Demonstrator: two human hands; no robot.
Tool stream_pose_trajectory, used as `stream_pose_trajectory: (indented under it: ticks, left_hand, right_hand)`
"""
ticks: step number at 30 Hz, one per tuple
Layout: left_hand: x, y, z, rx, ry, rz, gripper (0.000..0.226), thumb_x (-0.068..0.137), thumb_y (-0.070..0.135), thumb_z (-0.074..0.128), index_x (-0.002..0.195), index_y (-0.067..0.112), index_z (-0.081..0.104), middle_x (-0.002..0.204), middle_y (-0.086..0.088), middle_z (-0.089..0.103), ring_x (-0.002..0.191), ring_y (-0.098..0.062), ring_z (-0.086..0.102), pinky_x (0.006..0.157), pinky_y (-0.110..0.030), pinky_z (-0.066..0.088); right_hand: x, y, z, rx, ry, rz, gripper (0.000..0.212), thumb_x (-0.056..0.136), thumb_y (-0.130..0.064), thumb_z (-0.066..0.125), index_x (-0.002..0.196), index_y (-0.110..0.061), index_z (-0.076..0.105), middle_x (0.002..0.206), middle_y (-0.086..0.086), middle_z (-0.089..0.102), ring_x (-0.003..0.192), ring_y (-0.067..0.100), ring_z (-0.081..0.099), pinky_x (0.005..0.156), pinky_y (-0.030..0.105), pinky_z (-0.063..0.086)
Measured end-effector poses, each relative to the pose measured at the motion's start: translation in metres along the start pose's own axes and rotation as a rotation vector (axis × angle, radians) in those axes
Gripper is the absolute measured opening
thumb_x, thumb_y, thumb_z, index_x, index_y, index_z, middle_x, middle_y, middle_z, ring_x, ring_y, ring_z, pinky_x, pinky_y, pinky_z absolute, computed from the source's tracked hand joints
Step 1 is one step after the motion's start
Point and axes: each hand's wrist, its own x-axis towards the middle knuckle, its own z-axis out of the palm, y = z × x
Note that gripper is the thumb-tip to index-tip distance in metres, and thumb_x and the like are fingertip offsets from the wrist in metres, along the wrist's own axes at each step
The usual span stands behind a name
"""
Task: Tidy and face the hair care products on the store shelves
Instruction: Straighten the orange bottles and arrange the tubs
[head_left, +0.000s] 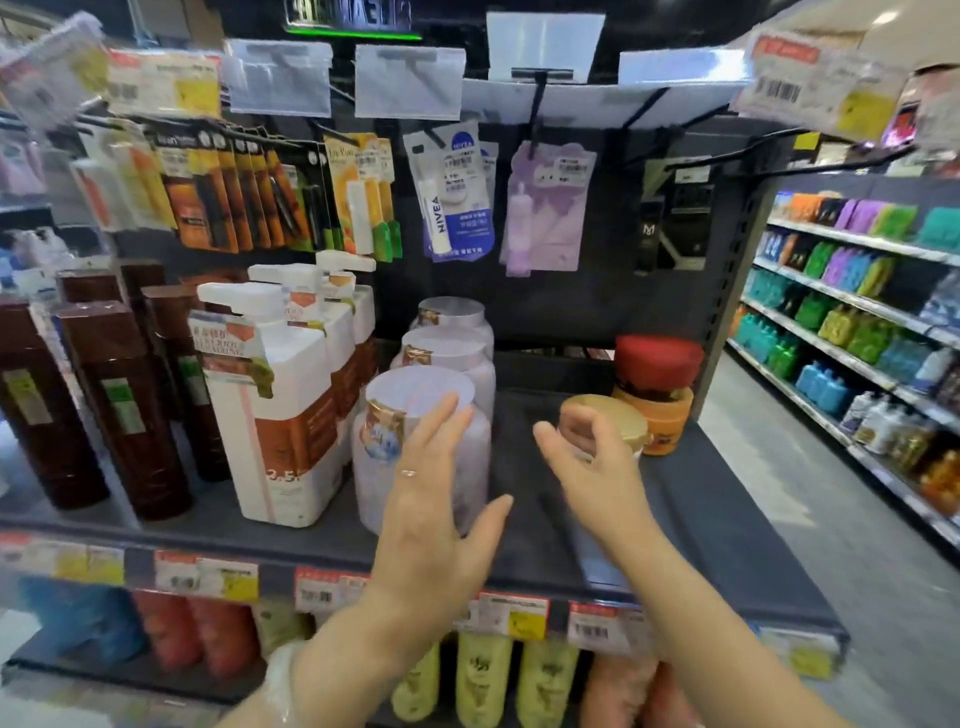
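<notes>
Three pale purple jars stand in a row running front to back on the dark shelf (701, 509). My left hand (431, 514) lies with straight fingers against the front purple jar (379, 431), fingertips near its lid. My right hand (587, 467) is blurred at the left side of a small gold-lidded jar (626, 421). Its fingers are bent in front of the jar and its thumb is spread away from it. Behind that jar sits an orange jar (662, 421) with a red-lidded jar (657, 364) stacked on top.
White pump bottles (280, 415) and tall brown bottles (124, 405) fill the shelf's left. Lip balm cards (447, 197) hang on pegs above. Yellow-green bottles (483, 686) stand on the lower shelf. Another stocked shelf unit (857, 338) lines the aisle at right.
</notes>
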Motion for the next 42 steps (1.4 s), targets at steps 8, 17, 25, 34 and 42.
stream_pose_trajectory:
  ticks: [8,17,25,34,42]
  left_hand:
    - [0.037,0.002,0.087,-0.038,-0.476,-0.397,0.095,0.075,0.028,0.074,0.146,0.017,0.012,0.155,-0.002,0.011,0.142,-0.015,0.013,0.113,-0.026,0.015]
    - [0.066,-0.006,0.143,-0.048,-0.555,-0.523,0.104,0.069,0.031,0.079,0.146,0.021,0.01,0.151,-0.009,0.012,0.135,-0.023,0.028,0.105,-0.027,0.027]
    - [0.054,-0.005,0.132,0.082,-0.519,-0.454,0.091,0.071,0.031,0.076,0.143,0.028,0.02,0.134,-0.007,0.035,0.12,-0.023,0.045,0.097,-0.029,0.037]
    - [0.023,0.011,0.106,0.178,-0.486,-0.338,0.079,0.077,0.037,0.069,0.14,0.027,0.023,0.131,-0.003,0.034,0.119,-0.02,0.043,0.095,-0.029,0.038]
    - [0.028,0.013,0.077,0.259,-0.592,-0.196,0.081,0.076,0.043,0.068,0.14,0.018,0.026,0.156,0.0,0.011,0.142,-0.017,0.014,0.113,-0.029,0.018]
  right_hand:
    - [0.046,0.041,-0.075,-0.143,0.176,0.202,0.033,0.096,-0.028,0.042,0.122,-0.01,0.05,0.122,0.007,0.056,0.104,0.016,0.049,0.087,0.029,0.038]
    - [0.065,0.042,-0.069,-0.231,-0.097,0.222,0.053,0.093,-0.04,0.046,0.139,-0.014,0.036,0.137,0.005,0.048,0.123,0.021,0.047,0.102,0.032,0.039]
    - [0.056,0.047,-0.073,-0.256,-0.159,0.211,0.052,0.094,-0.034,0.045,0.142,-0.023,0.03,0.145,0.004,0.038,0.127,0.021,0.042,0.102,0.035,0.039]
    - [0.023,0.042,-0.074,-0.222,-0.201,0.148,0.044,0.097,-0.032,0.038,0.14,-0.029,0.031,0.143,-0.002,0.039,0.114,0.007,0.039,0.094,0.025,0.035]
    - [0.003,0.035,-0.063,-0.131,-0.24,0.156,0.043,0.096,-0.031,0.04,0.139,-0.032,0.033,0.144,-0.005,0.038,0.121,0.008,0.039,0.1,0.026,0.035]
